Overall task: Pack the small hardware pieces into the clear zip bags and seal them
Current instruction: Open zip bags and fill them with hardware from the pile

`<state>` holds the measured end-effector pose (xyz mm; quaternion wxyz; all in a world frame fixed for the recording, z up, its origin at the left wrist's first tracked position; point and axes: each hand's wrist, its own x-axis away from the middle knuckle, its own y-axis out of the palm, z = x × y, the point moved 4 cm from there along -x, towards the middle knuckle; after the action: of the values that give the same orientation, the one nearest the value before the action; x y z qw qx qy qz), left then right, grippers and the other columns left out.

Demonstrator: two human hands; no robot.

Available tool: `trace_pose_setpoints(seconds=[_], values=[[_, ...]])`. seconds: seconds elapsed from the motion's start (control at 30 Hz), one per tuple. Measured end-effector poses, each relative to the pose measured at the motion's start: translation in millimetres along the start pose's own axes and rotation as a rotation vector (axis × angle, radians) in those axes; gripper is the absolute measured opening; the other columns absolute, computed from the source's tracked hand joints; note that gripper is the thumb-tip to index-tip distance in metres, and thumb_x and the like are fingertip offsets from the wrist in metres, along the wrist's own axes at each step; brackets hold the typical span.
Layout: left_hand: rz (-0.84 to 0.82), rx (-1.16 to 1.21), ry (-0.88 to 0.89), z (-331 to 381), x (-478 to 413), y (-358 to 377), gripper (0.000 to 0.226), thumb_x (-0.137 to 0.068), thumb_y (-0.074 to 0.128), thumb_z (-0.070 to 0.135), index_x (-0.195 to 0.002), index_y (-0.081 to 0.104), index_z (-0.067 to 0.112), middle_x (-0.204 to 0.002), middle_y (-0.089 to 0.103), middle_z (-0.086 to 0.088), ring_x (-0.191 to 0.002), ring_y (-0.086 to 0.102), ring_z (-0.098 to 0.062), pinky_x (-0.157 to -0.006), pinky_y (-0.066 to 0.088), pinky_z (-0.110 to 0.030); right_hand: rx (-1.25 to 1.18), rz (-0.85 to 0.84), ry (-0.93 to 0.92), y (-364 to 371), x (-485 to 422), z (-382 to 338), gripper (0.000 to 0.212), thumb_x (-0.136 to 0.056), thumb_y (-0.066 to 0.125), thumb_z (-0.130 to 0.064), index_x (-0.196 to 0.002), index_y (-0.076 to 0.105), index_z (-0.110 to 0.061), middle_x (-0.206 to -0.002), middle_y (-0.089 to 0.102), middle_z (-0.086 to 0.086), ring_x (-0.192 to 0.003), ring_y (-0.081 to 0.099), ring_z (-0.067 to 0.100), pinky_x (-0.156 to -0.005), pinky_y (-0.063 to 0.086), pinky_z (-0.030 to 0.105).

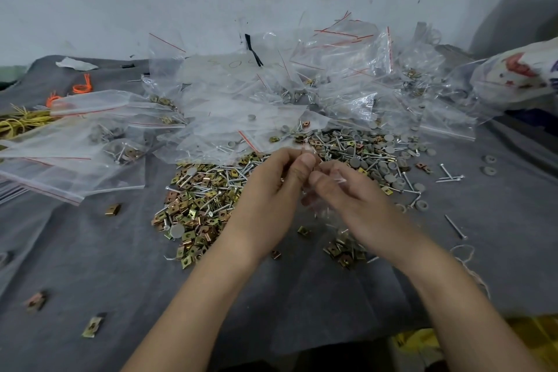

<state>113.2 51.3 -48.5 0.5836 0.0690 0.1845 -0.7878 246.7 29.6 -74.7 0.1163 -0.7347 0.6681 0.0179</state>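
My left hand (pixel 271 187) and my right hand (pixel 353 199) meet at the middle of the table and pinch the top edge of one small clear zip bag (pixel 324 214). The bag hangs below my right hand, and brass clips (pixel 344 252) show through its bottom. Just beyond my hands lies a loose pile of brass clips and steel nails (pixel 199 199), with grey round caps (pixel 383 160) mixed with more nails to the right.
A heap of clear zip bags (pixel 271 93), some filled, covers the back of the grey cloth (pixel 90 251). Empty bags (pixel 60 160) lie at left beside orange and yellow ties (pixel 81 87). Stray clips and nails dot the cloth. A printed plastic sack (pixel 519 75) sits far right.
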Motion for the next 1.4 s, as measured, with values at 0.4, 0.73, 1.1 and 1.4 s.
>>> trace_pose_setpoints(seconds=[0.4, 0.73, 1.1, 1.4], values=[[0.171, -0.086, 0.038, -6.0, 2.7, 4.6, 0.006, -0.098, 0.059, 0.023, -0.095, 0.061, 0.027, -0.084, 0.069, 0.019, -0.073, 0.064, 0.004, -0.063, 0.044, -0.007, 0.11, 0.066, -0.108, 0.6, -0.9, 0.5, 0.009, -0.104, 0.054, -0.027, -0.102, 0.063, -0.029, -0.089, 0.07, -0.018, -0.078, 0.065, -0.003, -0.065, 0.048, 0.012], [0.069, -0.03, -0.037, -7.9, 0.4, 0.0, 0.009, -0.095, 0.062, 0.024, -0.09, 0.069, 0.023, -0.068, 0.066, 0.02, -0.062, 0.055, 0.005, -0.062, 0.044, -0.01, 0.241, 0.239, -0.195, -9.2, 0.2, -0.7, 0.023, -0.09, 0.063, -0.044, -0.098, 0.067, -0.023, -0.101, 0.071, -0.009, -0.096, 0.068, 0.0, -0.077, 0.051, 0.013], [-0.046, -0.214, -0.043, -6.7, 3.7, -7.1, 0.013, -0.096, 0.06, 0.025, -0.096, 0.07, 0.018, -0.073, 0.068, 0.005, -0.068, 0.062, -0.009, -0.063, 0.049, -0.019, 0.466, 0.207, -0.251, -5.9, 4.5, -1.5, 0.009, -0.092, 0.071, -0.024, -0.093, 0.065, -0.03, -0.099, 0.06, -0.013, -0.09, 0.065, 0.009, -0.076, 0.053, 0.033], [-0.005, -0.165, -0.033, -5.5, 4.4, -7.0, 0.011, -0.096, 0.062, 0.021, -0.093, 0.071, 0.016, -0.072, 0.069, 0.006, -0.067, 0.062, -0.004, -0.065, 0.049, -0.015, 0.382, 0.188, -0.27, -3.6, 3.7, -2.9, 0.009, -0.092, 0.071, -0.02, -0.092, 0.061, -0.022, -0.095, 0.066, -0.007, -0.085, 0.066, 0.013, -0.075, 0.053, 0.03]])
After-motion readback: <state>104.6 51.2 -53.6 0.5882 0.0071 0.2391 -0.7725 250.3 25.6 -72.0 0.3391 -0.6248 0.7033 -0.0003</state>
